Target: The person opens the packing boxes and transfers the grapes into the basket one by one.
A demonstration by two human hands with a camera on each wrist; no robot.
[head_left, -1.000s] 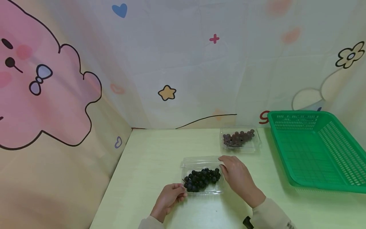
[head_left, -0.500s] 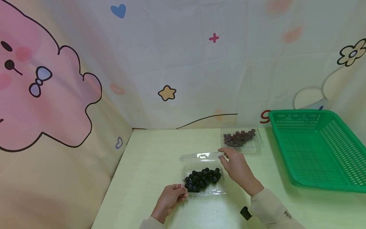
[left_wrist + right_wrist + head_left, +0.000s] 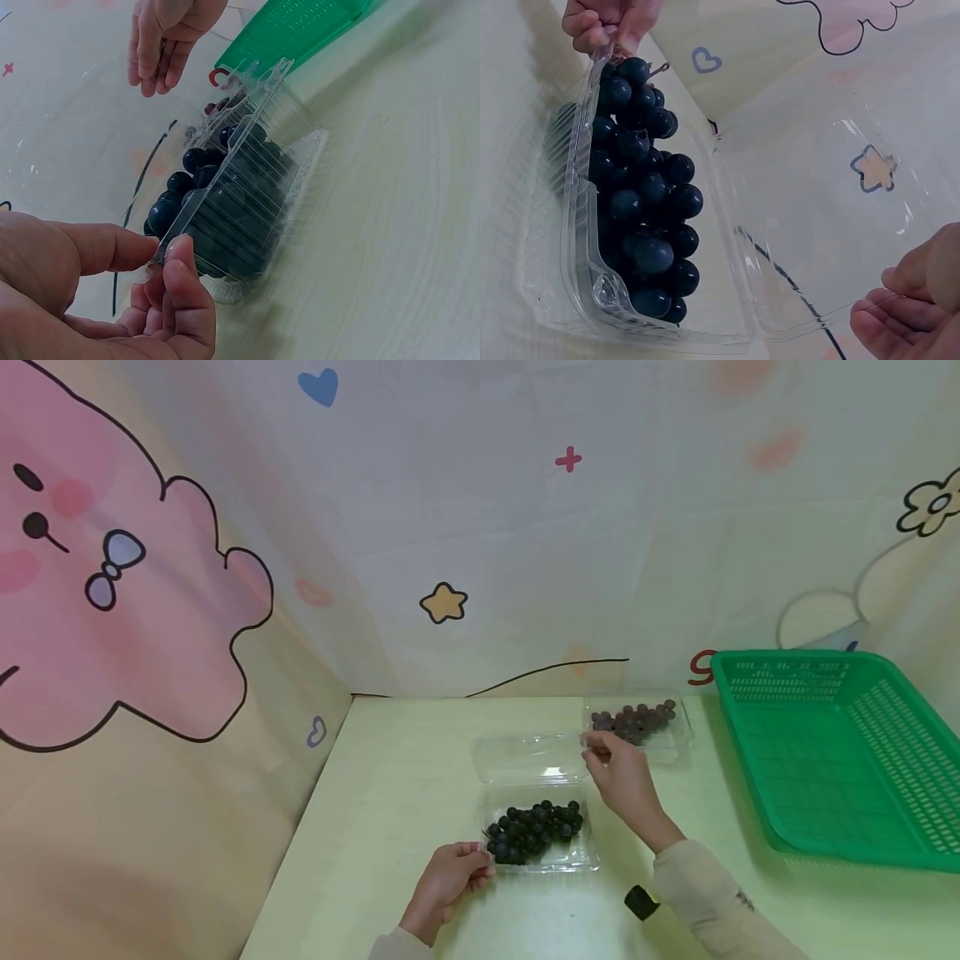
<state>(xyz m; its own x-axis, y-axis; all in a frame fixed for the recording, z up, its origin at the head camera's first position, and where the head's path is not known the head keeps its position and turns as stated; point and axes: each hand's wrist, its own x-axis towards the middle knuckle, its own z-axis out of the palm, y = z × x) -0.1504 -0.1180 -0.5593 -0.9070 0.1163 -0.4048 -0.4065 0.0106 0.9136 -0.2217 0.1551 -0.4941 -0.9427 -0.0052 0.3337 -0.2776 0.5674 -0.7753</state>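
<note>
A clear plastic clamshell box (image 3: 592,858) stands on the table with its lid (image 3: 517,758) swung up and back. Inside lies a bunch of dark grapes (image 3: 534,832), seen close in the right wrist view as blue-black grapes (image 3: 649,202) with a bit of stem. My left hand (image 3: 450,878) pinches the box's near left corner rim between thumb and forefinger, plain in the left wrist view. At the lid's right edge, my right hand (image 3: 624,778) pinches the thin plastic between thumb and fingers.
Behind, a second clear box (image 3: 675,745) holds reddish grapes (image 3: 637,720); my right hand overlaps it in the head view. A green plastic basket (image 3: 795,827) stands at the right. A patterned curtain (image 3: 495,543) hangs behind the table (image 3: 330,877).
The lid has swung up and further back from the box, with my right hand moving away from me along with it. My left hand stays at the same corner.
</note>
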